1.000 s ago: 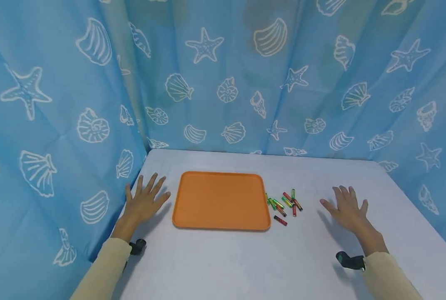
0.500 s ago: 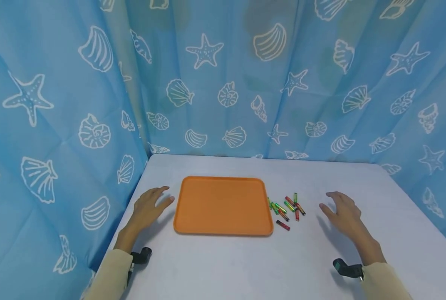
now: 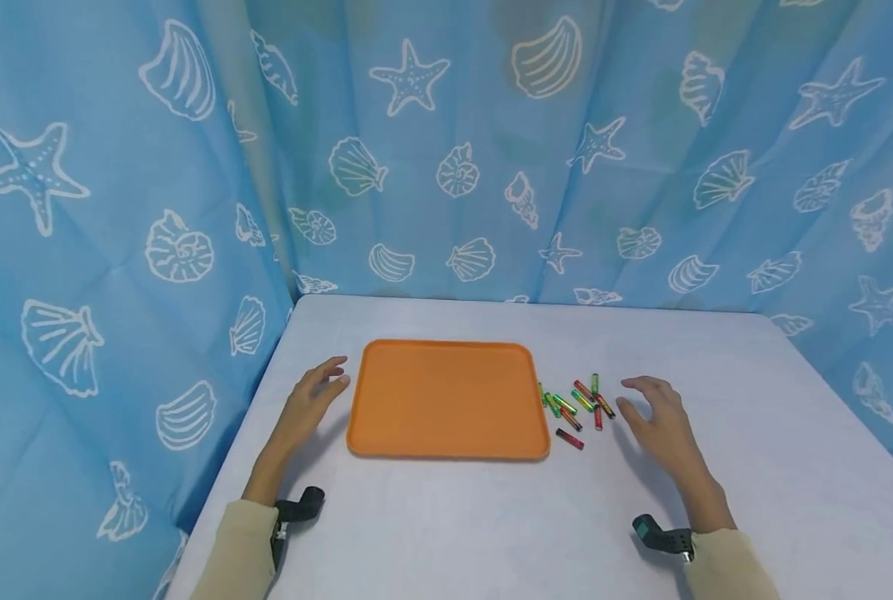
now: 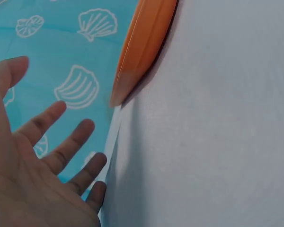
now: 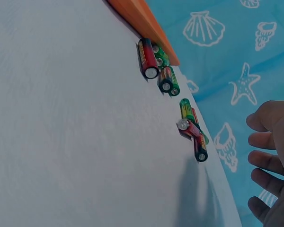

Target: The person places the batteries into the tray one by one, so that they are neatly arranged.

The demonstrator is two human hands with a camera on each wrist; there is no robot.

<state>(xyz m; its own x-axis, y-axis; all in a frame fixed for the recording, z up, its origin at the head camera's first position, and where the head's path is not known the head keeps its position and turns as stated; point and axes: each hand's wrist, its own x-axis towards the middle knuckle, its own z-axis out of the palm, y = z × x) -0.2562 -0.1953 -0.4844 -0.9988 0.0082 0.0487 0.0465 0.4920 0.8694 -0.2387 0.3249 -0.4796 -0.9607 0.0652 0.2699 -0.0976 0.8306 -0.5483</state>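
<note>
An orange tray (image 3: 446, 400) lies on the white table with nothing on it. To its right is a loose scatter of several batteries, some green like the battery (image 3: 565, 405) near the tray, others red and black like the battery (image 3: 570, 439) nearest the front. My left hand (image 3: 307, 408) hovers beside the tray's left edge, fingers relaxed and holding nothing; the left wrist view shows its fingers (image 4: 68, 146) spread. My right hand (image 3: 660, 425) is just right of the batteries, loosely bent and holding nothing. In the right wrist view the batteries (image 5: 148, 59) lie apart from its fingers (image 5: 267, 161).
A blue curtain (image 3: 424, 217) with white shell and starfish prints hangs behind the table and along its left side. The white tabletop (image 3: 446, 525) stretches in front of the tray and to the right. Each wrist carries a black camera mount (image 3: 664, 536).
Both hands have gone from spread fingers to a looser bend. The right hand has moved left toward the batteries, and the left hand slightly right toward the tray. Tray and batteries stay put.
</note>
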